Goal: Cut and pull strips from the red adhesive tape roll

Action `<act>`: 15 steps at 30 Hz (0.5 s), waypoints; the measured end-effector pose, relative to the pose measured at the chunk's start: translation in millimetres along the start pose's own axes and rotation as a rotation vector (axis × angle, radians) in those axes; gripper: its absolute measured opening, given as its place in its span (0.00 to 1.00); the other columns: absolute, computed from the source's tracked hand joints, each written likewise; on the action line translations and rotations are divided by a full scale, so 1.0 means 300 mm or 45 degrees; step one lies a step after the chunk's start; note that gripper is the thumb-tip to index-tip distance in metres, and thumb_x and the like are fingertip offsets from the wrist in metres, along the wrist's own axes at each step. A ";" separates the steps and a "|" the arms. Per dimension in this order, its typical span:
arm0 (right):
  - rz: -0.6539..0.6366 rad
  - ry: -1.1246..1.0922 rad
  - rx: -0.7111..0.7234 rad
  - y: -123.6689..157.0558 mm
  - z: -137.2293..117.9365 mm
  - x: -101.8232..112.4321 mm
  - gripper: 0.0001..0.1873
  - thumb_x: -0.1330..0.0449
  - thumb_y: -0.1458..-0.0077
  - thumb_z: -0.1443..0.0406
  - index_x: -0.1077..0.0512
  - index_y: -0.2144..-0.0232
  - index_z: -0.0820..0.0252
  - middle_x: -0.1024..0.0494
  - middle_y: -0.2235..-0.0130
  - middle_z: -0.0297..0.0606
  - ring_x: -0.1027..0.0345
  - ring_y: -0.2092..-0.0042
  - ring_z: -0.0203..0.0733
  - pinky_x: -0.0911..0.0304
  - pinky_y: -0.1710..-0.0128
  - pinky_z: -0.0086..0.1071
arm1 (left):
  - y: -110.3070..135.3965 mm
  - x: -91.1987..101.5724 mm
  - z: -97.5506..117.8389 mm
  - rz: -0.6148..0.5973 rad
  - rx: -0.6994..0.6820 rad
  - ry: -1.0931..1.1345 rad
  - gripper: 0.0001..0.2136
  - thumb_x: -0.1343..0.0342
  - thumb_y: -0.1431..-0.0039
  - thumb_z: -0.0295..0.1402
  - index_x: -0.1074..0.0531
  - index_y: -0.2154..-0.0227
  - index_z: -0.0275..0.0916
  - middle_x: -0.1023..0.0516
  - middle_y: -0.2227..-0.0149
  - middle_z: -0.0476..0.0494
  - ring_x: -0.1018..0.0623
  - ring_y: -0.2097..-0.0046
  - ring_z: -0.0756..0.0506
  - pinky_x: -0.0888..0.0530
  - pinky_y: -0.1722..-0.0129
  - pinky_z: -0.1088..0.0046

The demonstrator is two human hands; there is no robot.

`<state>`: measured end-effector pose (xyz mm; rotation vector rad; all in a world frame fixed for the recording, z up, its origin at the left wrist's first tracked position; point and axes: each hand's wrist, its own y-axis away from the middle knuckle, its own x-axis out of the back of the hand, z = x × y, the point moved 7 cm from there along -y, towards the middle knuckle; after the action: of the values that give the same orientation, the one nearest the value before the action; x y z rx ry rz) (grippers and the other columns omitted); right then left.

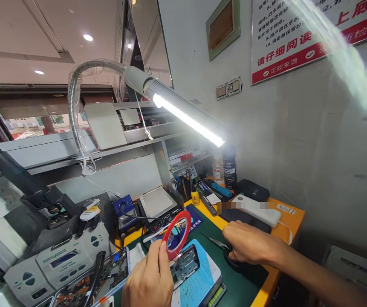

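My left hand (148, 277) is closed on a roll of red tape (187, 224), pinched between thumb and fingers and held up on edge. Just beyond and below it, an opened phone (188, 265) with its inner parts showing lies on a light-blue pad (209, 262). To the right, my right hand (250, 244) is closed around the dark handles of a pair of scissors (215, 242). Their pointed metal blades face left over the green mat (247, 283). My fingers partly hide the scissor handles.
A lit tube lamp (186, 117) hangs overhead. At left stand a grey soldering station (65, 260) and an opened device (119, 270). Behind are a flat heating plate (157, 202) and a yellow bottle (195, 196). A white power bank (256, 209) lies near the right edge.
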<state>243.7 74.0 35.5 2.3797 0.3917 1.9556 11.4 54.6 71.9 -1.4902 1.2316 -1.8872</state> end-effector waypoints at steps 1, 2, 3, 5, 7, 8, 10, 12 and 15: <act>0.014 -0.024 0.033 0.003 -0.006 0.017 0.11 0.38 0.40 0.60 0.27 0.65 0.64 0.23 0.66 0.34 0.27 0.67 0.38 0.29 0.66 0.34 | 0.002 -0.001 0.000 0.008 0.001 -0.007 0.05 0.50 0.36 0.31 0.32 0.58 0.45 0.20 0.72 0.54 0.21 0.74 0.45 0.32 0.75 0.70; 0.048 -0.052 0.069 0.008 -0.015 0.043 0.11 0.38 0.40 0.60 0.27 0.66 0.64 0.23 0.67 0.33 0.28 0.68 0.37 0.30 0.67 0.34 | 0.004 -0.001 -0.001 0.016 0.002 -0.013 0.06 0.49 0.36 0.31 0.31 0.58 0.45 0.20 0.73 0.54 0.22 0.74 0.45 0.32 0.75 0.70; 0.110 -0.083 0.107 0.014 -0.029 0.077 0.11 0.38 0.41 0.60 0.26 0.67 0.64 0.23 0.67 0.33 0.28 0.68 0.38 0.31 0.67 0.34 | 0.006 -0.003 -0.001 0.023 0.003 -0.018 0.06 0.49 0.36 0.31 0.31 0.58 0.45 0.20 0.73 0.54 0.21 0.75 0.46 0.32 0.74 0.71; 0.293 -0.162 0.197 0.029 -0.069 0.162 0.10 0.40 0.40 0.60 0.26 0.62 0.62 0.23 0.63 0.37 0.28 0.63 0.42 0.33 0.63 0.36 | 0.011 -0.007 -0.002 0.040 0.004 -0.021 0.06 0.49 0.36 0.31 0.31 0.58 0.45 0.20 0.73 0.55 0.22 0.75 0.46 0.32 0.74 0.71; 0.475 -0.253 0.325 0.035 -0.127 0.244 0.15 0.43 0.37 0.62 0.30 0.50 0.60 0.25 0.52 0.42 0.30 0.53 0.46 0.36 0.56 0.37 | 0.016 -0.011 -0.002 0.064 -0.001 -0.023 0.05 0.49 0.36 0.31 0.31 0.59 0.46 0.19 0.72 0.55 0.21 0.74 0.46 0.31 0.73 0.70; 0.518 -0.295 0.412 0.028 -0.163 0.272 0.19 0.44 0.37 0.62 0.34 0.44 0.57 0.28 0.47 0.43 0.32 0.49 0.46 0.38 0.52 0.36 | 0.019 -0.013 -0.003 0.078 -0.006 -0.023 0.06 0.49 0.36 0.30 0.31 0.59 0.45 0.19 0.71 0.54 0.21 0.74 0.46 0.31 0.73 0.70; 0.486 -0.354 0.610 -0.008 -0.235 0.297 0.21 0.41 0.39 0.62 0.33 0.44 0.55 0.29 0.45 0.40 0.32 0.48 0.44 0.38 0.50 0.34 | 0.024 -0.020 -0.005 0.099 -0.013 -0.017 0.06 0.50 0.36 0.29 0.31 0.58 0.43 0.18 0.70 0.52 0.21 0.73 0.46 0.30 0.72 0.70; 0.359 -0.391 0.765 -0.066 -0.285 0.292 0.13 0.40 0.39 0.60 0.26 0.54 0.59 0.22 0.55 0.38 0.28 0.56 0.42 0.33 0.55 0.36 | 0.027 -0.029 -0.011 0.105 -0.002 -0.004 0.06 0.51 0.35 0.29 0.30 0.59 0.41 0.18 0.70 0.51 0.20 0.73 0.47 0.30 0.72 0.71; 0.227 -0.443 0.833 -0.155 -0.291 0.278 0.13 0.42 0.37 0.58 0.26 0.60 0.63 0.22 0.63 0.35 0.26 0.64 0.40 0.29 0.63 0.37 | 0.031 -0.045 -0.027 0.078 0.071 0.012 0.08 0.53 0.34 0.31 0.29 0.62 0.42 0.18 0.72 0.53 0.20 0.74 0.48 0.31 0.74 0.72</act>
<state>165.9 125.8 124.9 3.1744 0.9436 1.5801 6.8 63.5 56.7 -1.4005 1.2055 -1.8752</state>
